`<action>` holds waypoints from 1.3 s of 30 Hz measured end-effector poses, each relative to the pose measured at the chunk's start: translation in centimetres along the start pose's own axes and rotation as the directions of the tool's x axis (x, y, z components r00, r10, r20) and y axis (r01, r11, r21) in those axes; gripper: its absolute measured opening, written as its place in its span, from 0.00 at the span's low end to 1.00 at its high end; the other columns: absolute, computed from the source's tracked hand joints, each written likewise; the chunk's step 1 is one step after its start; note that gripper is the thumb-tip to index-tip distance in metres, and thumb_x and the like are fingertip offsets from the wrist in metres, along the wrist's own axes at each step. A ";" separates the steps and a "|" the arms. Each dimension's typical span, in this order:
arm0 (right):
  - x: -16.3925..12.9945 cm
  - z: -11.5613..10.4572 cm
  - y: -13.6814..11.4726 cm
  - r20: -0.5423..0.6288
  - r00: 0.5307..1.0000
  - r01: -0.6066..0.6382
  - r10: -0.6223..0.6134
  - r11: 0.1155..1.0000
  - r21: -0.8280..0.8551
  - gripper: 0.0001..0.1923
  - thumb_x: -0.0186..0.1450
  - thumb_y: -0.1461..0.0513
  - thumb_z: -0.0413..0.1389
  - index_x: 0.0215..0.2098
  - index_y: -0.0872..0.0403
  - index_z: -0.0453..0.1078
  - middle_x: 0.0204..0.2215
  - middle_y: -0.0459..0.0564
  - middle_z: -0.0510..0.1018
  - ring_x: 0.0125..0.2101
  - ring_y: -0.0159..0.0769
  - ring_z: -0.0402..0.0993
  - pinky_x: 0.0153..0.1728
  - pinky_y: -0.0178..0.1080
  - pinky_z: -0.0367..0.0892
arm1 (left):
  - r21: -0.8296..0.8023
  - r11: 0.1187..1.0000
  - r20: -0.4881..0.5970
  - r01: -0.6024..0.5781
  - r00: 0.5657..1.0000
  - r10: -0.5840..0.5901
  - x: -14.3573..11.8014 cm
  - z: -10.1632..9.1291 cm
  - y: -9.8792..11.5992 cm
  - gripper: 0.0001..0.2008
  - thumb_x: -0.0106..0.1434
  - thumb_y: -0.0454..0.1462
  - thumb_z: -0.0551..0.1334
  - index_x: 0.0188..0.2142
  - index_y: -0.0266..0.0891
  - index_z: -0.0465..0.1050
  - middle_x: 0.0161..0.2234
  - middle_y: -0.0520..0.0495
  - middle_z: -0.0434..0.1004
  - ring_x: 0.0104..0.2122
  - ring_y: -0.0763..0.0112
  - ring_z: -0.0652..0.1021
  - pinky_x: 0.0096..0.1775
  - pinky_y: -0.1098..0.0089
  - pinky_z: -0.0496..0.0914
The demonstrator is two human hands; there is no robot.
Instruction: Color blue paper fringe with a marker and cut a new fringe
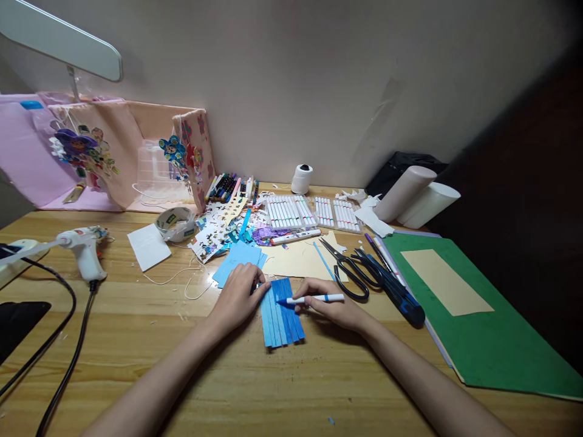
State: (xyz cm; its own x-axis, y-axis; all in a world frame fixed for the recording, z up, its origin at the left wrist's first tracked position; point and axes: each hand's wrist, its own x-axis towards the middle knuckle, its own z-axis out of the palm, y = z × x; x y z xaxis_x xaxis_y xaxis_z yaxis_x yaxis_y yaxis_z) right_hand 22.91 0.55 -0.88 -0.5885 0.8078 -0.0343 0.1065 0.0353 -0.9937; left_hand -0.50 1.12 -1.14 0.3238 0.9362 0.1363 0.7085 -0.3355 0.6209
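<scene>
A pleated piece of blue paper [281,315] lies on the wooden desk [136,340] in front of me. My left hand [237,296] presses flat on its upper left edge and holds it down. My right hand [336,308] grips a white marker with a blue tip [314,298]; the tip touches the blue paper near its middle. More blue paper [239,258] and a cream sheet [300,258] lie just behind the hands.
Black scissors [353,270] and a dark utility knife [401,297] lie right of my right hand. A green cutting mat [492,340] with a tan sheet is far right. Marker trays [314,212], paper scraps, a tape roll [175,223] and a glue gun [84,246] with its cord occupy the back and left.
</scene>
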 end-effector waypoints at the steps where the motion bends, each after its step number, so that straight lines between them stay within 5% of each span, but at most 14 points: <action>1: 0.0 0.0 0.1 0.018 1.000 -0.003 0.003 1.000 0.004 0.11 0.64 0.57 0.55 0.36 0.58 0.71 0.31 0.52 0.77 0.33 0.37 0.76 0.35 0.38 0.68 | -0.004 1.000 -0.005 0.000 1.000 0.000 0.0 0.0 0.0 0.07 0.64 0.41 0.56 0.32 0.40 0.63 0.33 0.48 0.70 0.36 0.63 0.68 0.36 0.64 0.62; 6: 0.0 0.1 0.3 -0.063 0.998 0.006 -0.007 1.000 -0.007 0.11 0.65 0.57 0.53 0.39 0.57 0.70 0.34 0.52 0.77 0.36 0.37 0.75 0.38 0.38 0.67 | -0.018 1.000 -0.016 0.003 1.000 -0.003 0.0 0.0 0.1 0.07 0.64 0.41 0.55 0.32 0.40 0.64 0.33 0.48 0.70 0.35 0.63 0.69 0.37 0.64 0.62; 39: 0.0 -0.1 0.1 -0.041 0.999 -0.023 0.023 1.000 0.012 0.13 0.63 0.55 0.55 0.36 0.57 0.69 0.31 0.51 0.77 0.33 0.36 0.75 0.35 0.38 0.67 | -0.027 0.999 -0.013 -0.027 1.000 0.026 -0.1 0.1 0.3 0.07 0.60 0.40 0.60 0.34 0.40 0.64 0.33 0.48 0.68 0.35 0.63 0.67 0.36 0.64 0.62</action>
State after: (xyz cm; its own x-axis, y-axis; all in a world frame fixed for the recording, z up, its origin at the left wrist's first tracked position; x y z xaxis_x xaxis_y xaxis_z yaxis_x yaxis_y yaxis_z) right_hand 23.04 0.63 -0.96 -0.5527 0.8317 -0.0529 0.1099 0.0098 -0.9939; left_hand -0.26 0.94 -1.05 0.3342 0.9283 0.1630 0.6825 -0.3576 0.6374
